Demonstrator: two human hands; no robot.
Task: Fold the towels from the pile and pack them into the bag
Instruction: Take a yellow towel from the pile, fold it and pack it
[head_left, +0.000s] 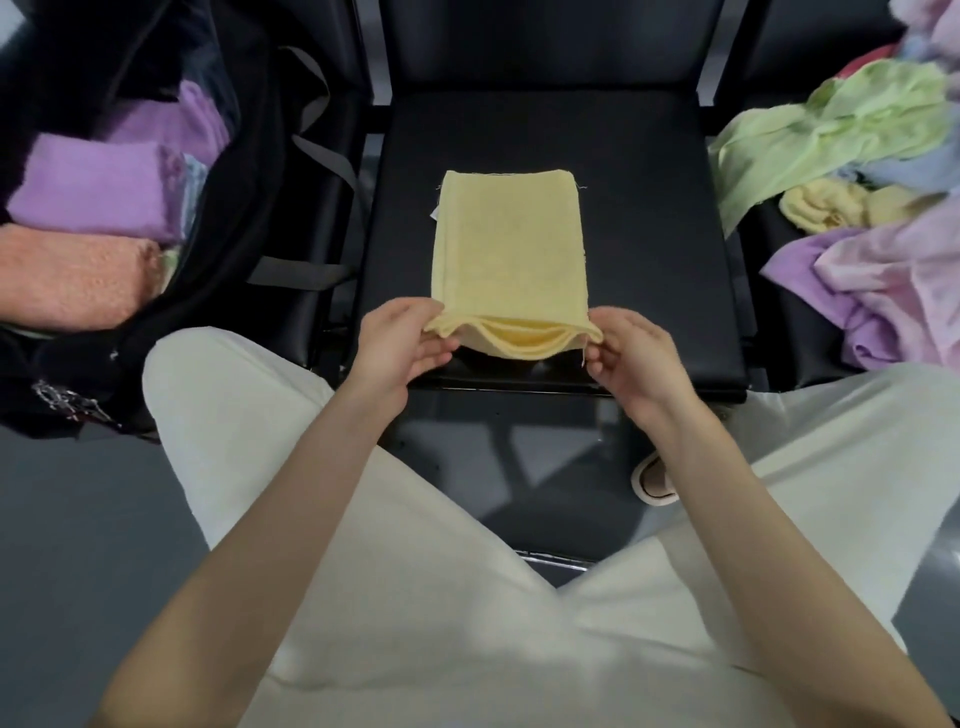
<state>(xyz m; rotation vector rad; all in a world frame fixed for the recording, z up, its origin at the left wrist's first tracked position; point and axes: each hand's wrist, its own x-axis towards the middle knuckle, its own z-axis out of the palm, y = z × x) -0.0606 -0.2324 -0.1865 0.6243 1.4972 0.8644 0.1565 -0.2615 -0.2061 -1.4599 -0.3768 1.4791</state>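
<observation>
Lying flat on the black padded seat (649, 249), folded into a long narrow rectangle: a pale yellow towel (509, 249), several layers thick, with a small white tag poking out at the far left edge. Near end lifted off the cushion, layers fanning apart in soft waves, deeper yellow showing between them. Pinched at the near left corner by the left hand (400, 343), thumb on top and fingers curled beneath the cloth. Pinched at the near right corner by the right hand (631, 353), fingers bent round the hem, a loose thread hanging just beside them.

To the left, an open black bag (249, 171) with grey straps, already holding folded towels: a purple towel (98, 182) above an orange towel (72, 280), more purple cloth behind. To the right, on the neighbouring seat, an unfolded pile (857, 218) of crumpled cloth: light green on top, a rolled yellow piece, blue, lilac and pink below. Between seat and viewer, white trousers (415, 597) over spread knees, a dark glossy floor, and the toe of a pale shoe (654, 480) just under the seat's front edge. Nothing lying on top of the yellow towel besides the fingers at its corners.
</observation>
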